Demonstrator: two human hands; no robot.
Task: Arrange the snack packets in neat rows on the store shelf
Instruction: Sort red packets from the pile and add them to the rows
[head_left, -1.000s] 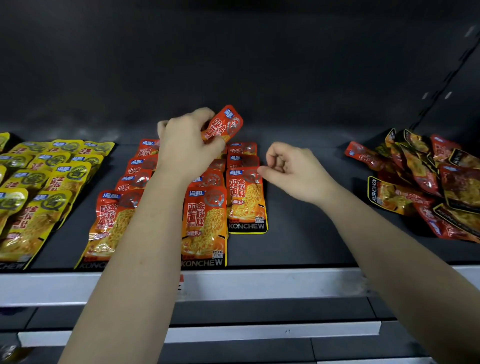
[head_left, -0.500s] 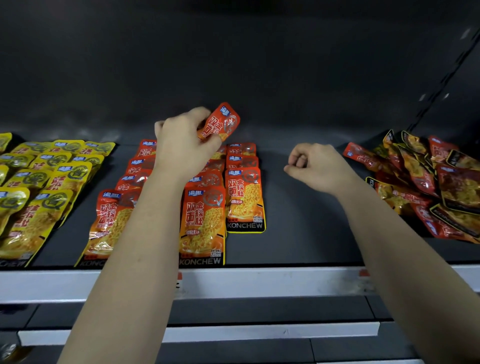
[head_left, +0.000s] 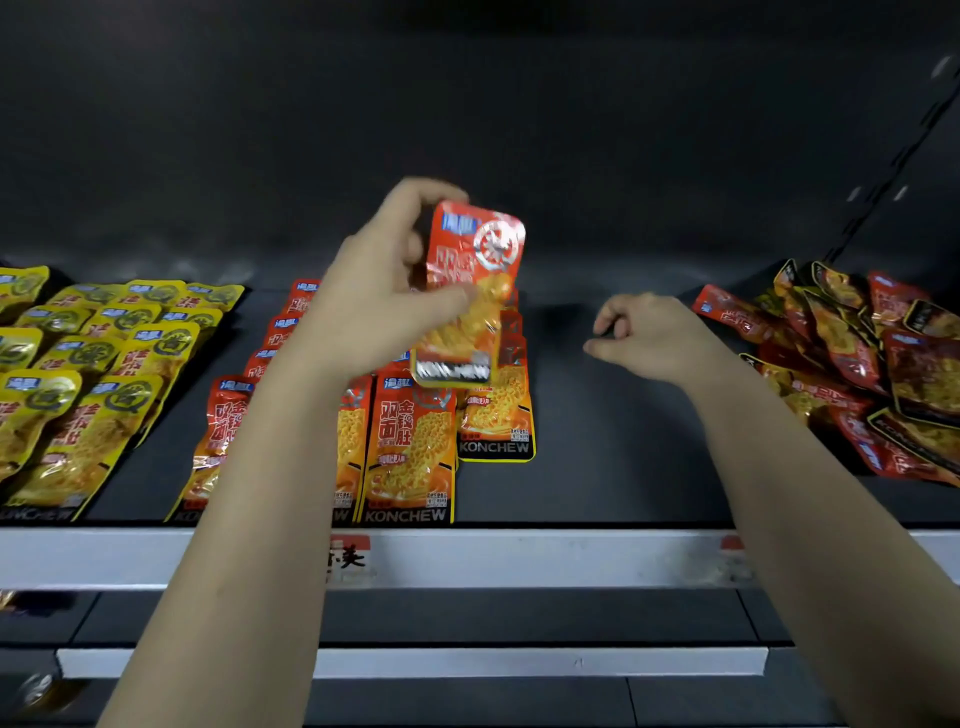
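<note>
Fingers (head_left: 410, 202) of the left hand (head_left: 379, 306) are wrapped round an orange snack packet (head_left: 467, 291), held upright above the orange rows (head_left: 410, 447) on the shelf (head_left: 623, 467); the right hand (head_left: 654, 338) is held alongside, curled and empty.

Raised pkt (head_left: 480, 260): glossy plastic film, foil-like seal w/ glare. Orange pkts (head_left: 410, 452), yellow pkts (head_left: 88, 415), red pkts (head_left: 852, 364): same shiny film, crinkled on red pile. Shelf deck (head_left: 623, 467): matt dark, smooth. Front strip (head_left: 519, 558): smooth, semi-gloss, pale. Back panel (head_left: 467, 104): matt dark.
</note>
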